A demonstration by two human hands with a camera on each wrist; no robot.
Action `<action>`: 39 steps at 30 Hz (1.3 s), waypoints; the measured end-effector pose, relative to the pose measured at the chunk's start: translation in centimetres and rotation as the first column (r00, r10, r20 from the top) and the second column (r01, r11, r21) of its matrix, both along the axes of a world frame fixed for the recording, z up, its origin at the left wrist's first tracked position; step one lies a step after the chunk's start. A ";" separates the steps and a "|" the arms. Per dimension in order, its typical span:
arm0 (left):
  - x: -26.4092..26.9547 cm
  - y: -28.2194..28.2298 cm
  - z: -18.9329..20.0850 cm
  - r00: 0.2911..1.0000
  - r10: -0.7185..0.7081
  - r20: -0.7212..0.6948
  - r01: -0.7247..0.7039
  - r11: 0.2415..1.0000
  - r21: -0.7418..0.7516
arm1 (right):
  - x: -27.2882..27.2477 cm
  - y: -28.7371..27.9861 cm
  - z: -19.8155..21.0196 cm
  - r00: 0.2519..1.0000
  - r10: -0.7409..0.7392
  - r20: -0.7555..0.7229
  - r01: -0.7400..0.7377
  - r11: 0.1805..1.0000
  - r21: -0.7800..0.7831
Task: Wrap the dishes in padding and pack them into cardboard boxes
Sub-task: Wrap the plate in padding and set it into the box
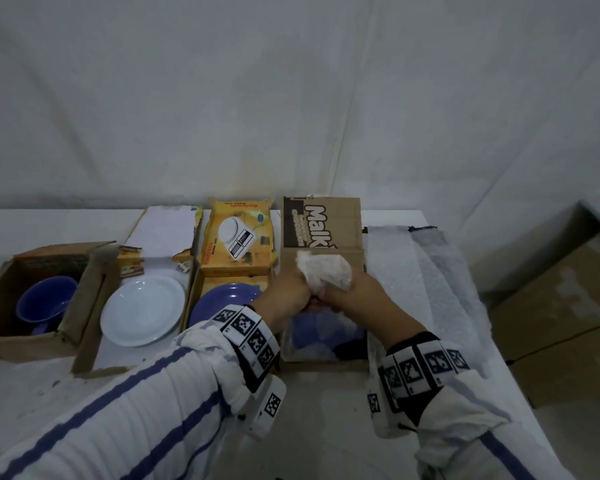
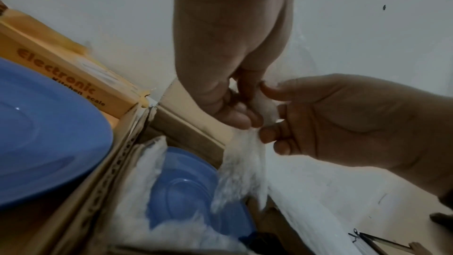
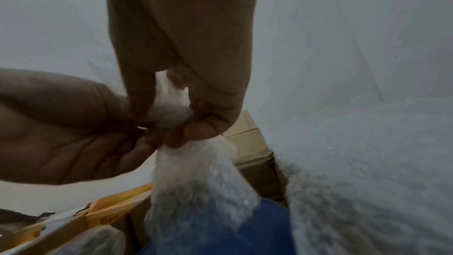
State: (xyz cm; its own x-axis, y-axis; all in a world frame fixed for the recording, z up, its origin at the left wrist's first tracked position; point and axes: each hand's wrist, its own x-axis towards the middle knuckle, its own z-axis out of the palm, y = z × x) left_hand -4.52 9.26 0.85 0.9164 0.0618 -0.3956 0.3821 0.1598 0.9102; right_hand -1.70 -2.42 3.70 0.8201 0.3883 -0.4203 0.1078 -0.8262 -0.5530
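Both hands meet over the brown cardboard box (image 1: 321, 233), pinching a gathered bunch of bubble wrap (image 1: 326, 271). My left hand (image 1: 293, 289) grips the neck of the bunch from the left, and my right hand (image 1: 347, 296) grips it from the right. Below them a blue dish (image 1: 326, 329) lies in the box, partly covered by the wrap. In the left wrist view the left hand (image 2: 242, 111) pinches the wrap (image 2: 242, 162) above the blue dish (image 2: 186, 187). The right wrist view shows the right hand (image 3: 171, 123) holding the same wrap (image 3: 196, 181).
A blue plate (image 1: 222, 303) sits in the yellow scale box (image 1: 238, 237). A white plate (image 1: 142, 310) lies in an open box, and a blue bowl (image 1: 45, 303) in the far-left box. A bubble wrap sheet (image 1: 426, 282) covers the table's right. Cardboard boxes (image 1: 561, 306) stand beyond the edge.
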 end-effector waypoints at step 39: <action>1.2 4.6 -7.2 0.825 -0.553 -0.118 0.109 -0.049 0.993 | 2.4 1.6 -8.5 0.981 -0.046 0.187 0.131 0.870 -0.474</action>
